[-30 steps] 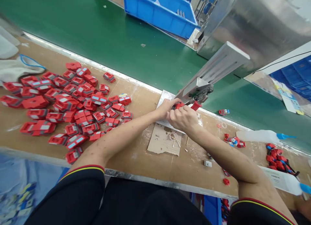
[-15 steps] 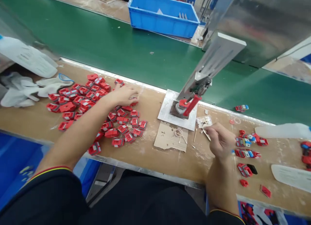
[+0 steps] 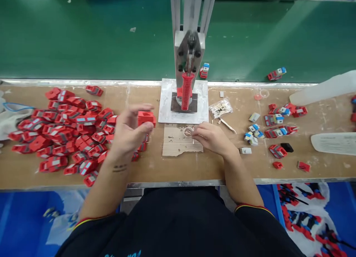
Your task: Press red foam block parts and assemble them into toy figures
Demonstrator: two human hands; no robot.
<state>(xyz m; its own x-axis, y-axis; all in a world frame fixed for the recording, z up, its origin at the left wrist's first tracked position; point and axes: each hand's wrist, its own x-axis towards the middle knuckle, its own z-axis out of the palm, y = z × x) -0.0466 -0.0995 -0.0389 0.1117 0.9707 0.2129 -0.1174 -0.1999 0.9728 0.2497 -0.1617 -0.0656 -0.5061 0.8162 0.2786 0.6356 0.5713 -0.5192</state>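
Observation:
My left hand point(image 3: 129, 129) holds a red toy car part point(image 3: 146, 117) between thumb and fingers, lifted at the right side of a heap of similar red toy car parts point(image 3: 63, 127). Fingertips pinched together, my right hand point(image 3: 210, 136) is over a torn piece of cardboard point(image 3: 176, 147), at a small clear ring-shaped dish point(image 3: 188, 132). Whatever thin thing the pinch holds is too small to make out. Just beyond the cardboard stands a hand press with a red handle point(image 3: 187, 92) on a white base plate point(image 3: 167, 109).
Right of the press lie a bag of cotton swabs point(image 3: 221, 108) and a white stick-like tool point(image 3: 228, 126). Small white-and-blue blocks point(image 3: 253, 133) and assembled toy vehicles point(image 3: 280, 131) sit farther right. A green conveyor belt point(image 3: 97, 38) runs along the back.
My left hand has come away from the heap with a red toy car part. My right hand has moved left to the ring dish on the cardboard. The view has turned and straightened.

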